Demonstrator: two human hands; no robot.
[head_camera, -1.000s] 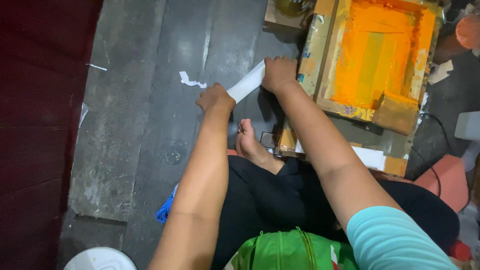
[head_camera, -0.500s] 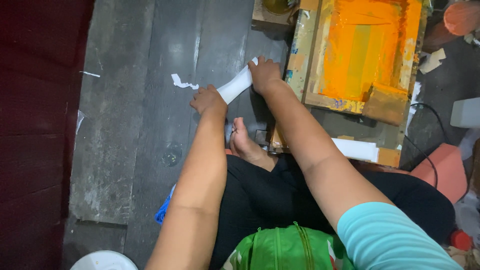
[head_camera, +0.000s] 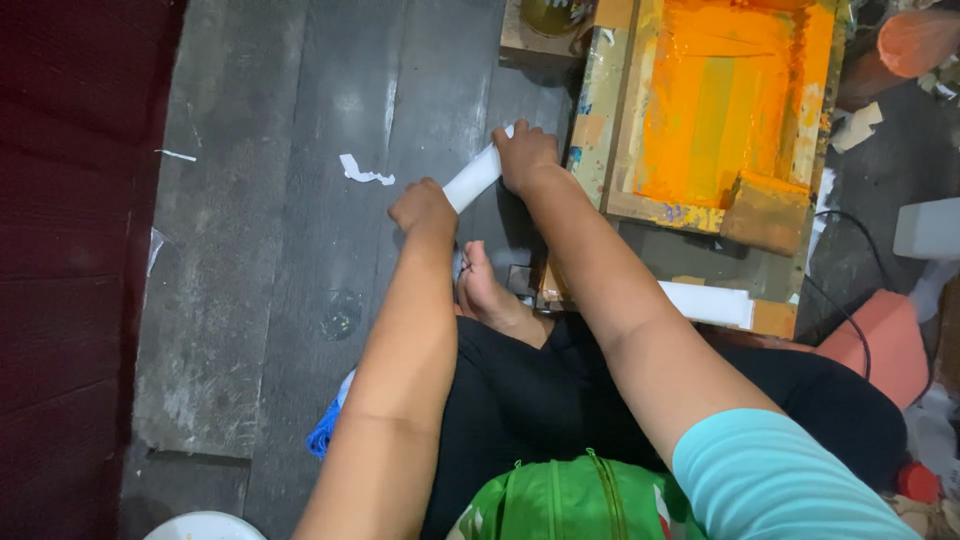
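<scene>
A rolled white sheet (head_camera: 472, 178) is held between my two hands above the grey floor. My left hand (head_camera: 424, 207) grips its lower left end. My right hand (head_camera: 524, 156) grips its upper right end, close to the edge of a wooden frame (head_camera: 598, 110) coated inside with orange paint. An orange-smeared block (head_camera: 765, 211) rests on the frame's lower right corner. My bare foot (head_camera: 490, 292) lies just below the roll, over my black-trousered legs.
A white paper scrap (head_camera: 363, 172) lies on the grey floor planks (head_camera: 270, 250). A dark red surface (head_camera: 70, 250) runs along the left. A flat white piece (head_camera: 708, 303) sits under the frame, a blue cloth (head_camera: 327, 432) by my leg, a green bag (head_camera: 560, 500) on my lap.
My hands and the white roll sit much the same against the frame; the view has shifted a little, so the frame appears slightly higher and further right.
</scene>
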